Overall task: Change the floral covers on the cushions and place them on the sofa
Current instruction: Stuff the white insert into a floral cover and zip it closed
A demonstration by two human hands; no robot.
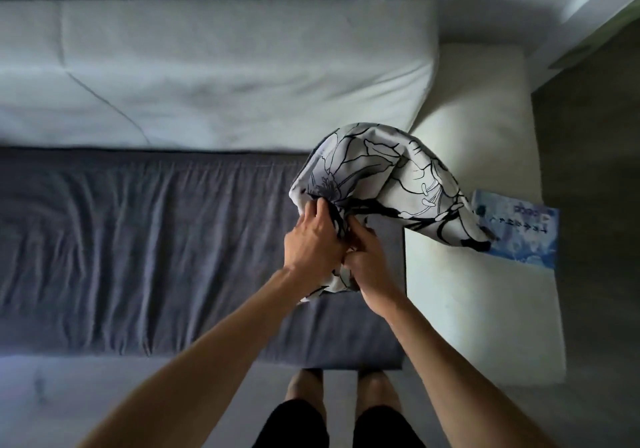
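A white fabric cushion cover printed with black line-drawn flowers [388, 177] is bulging over the right end of the pale sofa with a grey-covered seat [138, 239], while the left hand [311, 243] and right hand [367, 267] are both gripping its bunched near edge. Pulling against the bunched cloth is risking a snag or dragging it onto the blue printed packet [523, 232] lying on the armrest. Whether a cushion is inside, and any zip, is staying hidden beneath the folds and fingers.

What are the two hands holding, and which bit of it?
Both the left hand and the right hand grip the floral cover by its bunched near edge.
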